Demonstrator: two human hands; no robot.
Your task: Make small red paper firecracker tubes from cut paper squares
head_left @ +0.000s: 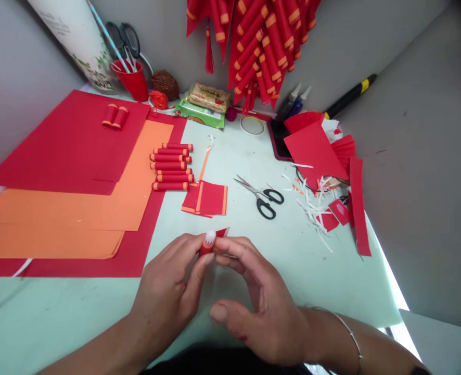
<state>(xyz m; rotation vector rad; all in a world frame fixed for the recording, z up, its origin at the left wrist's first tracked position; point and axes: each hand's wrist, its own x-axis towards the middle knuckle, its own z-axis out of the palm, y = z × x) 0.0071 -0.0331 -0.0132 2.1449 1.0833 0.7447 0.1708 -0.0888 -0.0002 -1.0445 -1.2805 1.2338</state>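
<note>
My left hand [171, 286] pinches a small red paper roll [206, 250] with an orange band between thumb and fingers. A white tip [210, 237] pokes out of the roll's top end; what it belongs to is hidden. My right hand [257, 297] curves beside the roll, its fingertips at the roll's right side and its thumb spread well away. A pointed red paper flap [222, 232] shows just behind those fingers. Beyond my hands lie red paper pieces with orange strips [213, 199], a row of several finished red rolls [170, 165] and black-handled scissors [259, 196].
Large red sheets [66, 140] and orange sheets [59, 208] cover the left side. Paper scraps [316, 208] and a phone [279, 140] lie at right. Along the back stand a red cup [135, 83] and a tape roll [252, 125]; red paper firecrackers [261, 47] hang above.
</note>
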